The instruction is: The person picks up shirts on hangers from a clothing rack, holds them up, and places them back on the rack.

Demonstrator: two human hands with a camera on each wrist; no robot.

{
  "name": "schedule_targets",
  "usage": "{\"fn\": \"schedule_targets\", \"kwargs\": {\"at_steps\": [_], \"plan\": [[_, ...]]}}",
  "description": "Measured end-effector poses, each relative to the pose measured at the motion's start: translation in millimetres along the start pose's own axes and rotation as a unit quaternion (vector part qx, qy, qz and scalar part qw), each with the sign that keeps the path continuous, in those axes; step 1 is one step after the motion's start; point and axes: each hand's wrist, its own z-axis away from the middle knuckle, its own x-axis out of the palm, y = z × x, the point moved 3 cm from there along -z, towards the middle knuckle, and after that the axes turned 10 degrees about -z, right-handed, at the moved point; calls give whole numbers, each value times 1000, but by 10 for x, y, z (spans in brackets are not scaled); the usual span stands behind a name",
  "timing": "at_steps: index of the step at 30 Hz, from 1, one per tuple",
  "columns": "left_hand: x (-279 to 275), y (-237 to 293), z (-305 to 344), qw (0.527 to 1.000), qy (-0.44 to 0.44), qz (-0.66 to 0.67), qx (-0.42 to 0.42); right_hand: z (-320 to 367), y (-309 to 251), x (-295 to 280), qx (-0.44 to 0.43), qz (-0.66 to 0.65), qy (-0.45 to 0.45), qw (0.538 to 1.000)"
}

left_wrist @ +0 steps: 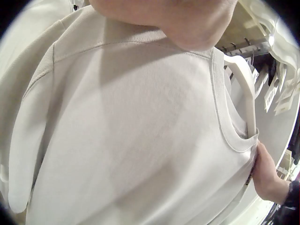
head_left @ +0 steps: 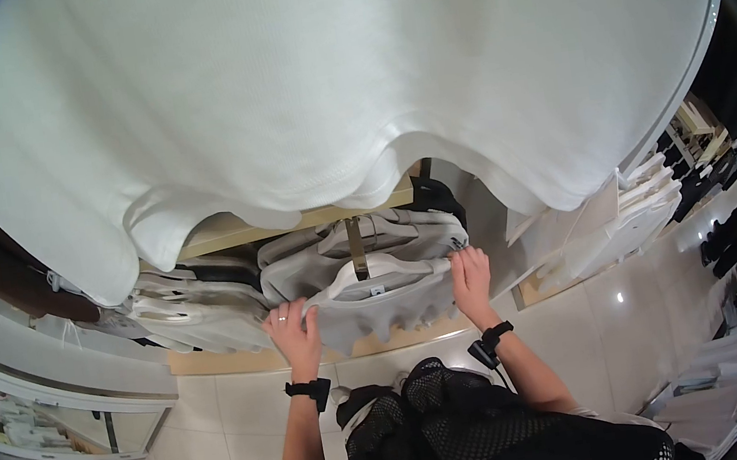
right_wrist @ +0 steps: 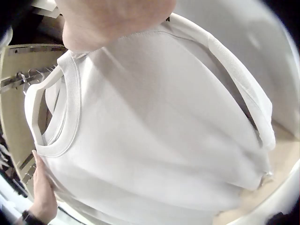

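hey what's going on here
Someone is handling a pale shirt on a white hanger. The left hand holds one shoulder and the right hand the other, with the neckline between them. The shirt is at the front of a row, with other shirts hanging behind it. A big white garment fills the top of the head view. Whether the hanger's hook is on the rail can't be seen.

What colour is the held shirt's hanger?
The hanger looks white, clearest in the right wrist view.
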Motion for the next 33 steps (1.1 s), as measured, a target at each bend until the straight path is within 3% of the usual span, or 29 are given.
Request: {"fn": "schedule_targets", "kwargs": {"at_steps": [16, 33], "plan": [[-14, -48, -86, 997, -15, 70, -10, -74, 25, -38, 30, -51, 30, 998], [-20, -36, -79, 999, -7, 46, -10, -103, 114, -5, 48, -88, 4, 995]]}}
